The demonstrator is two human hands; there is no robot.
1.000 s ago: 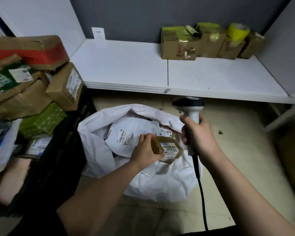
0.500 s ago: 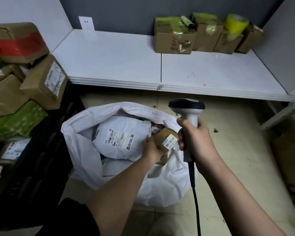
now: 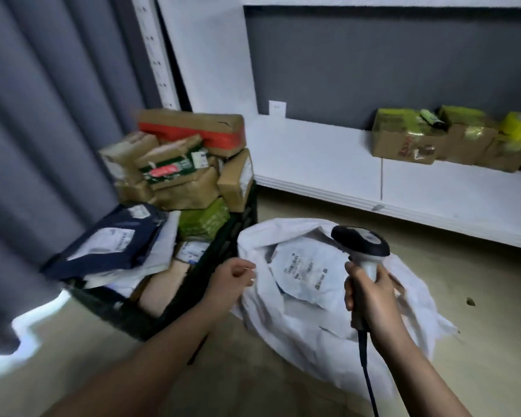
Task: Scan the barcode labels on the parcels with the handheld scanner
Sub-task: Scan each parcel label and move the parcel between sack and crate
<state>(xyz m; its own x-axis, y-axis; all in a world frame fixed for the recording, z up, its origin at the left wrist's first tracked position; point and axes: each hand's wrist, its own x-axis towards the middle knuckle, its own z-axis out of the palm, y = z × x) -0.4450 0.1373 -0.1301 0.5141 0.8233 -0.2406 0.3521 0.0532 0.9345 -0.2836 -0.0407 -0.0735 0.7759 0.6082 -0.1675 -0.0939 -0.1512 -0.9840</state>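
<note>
My right hand [image 3: 370,299], lower right of centre, grips the handheld scanner [image 3: 362,251] by its handle, head up and tipped forward, ready to aim. My left hand [image 3: 233,273], at centre, hangs loosely curled and holds nothing, right at the edge of the white sack [image 3: 298,320], where it can reach in. A white mailer [image 3: 306,273] lies label-up in the sack's mouth. Left of centre, the black crate [image 3: 241,227] is heaped with boxed parcels [image 3: 190,164].
</note>
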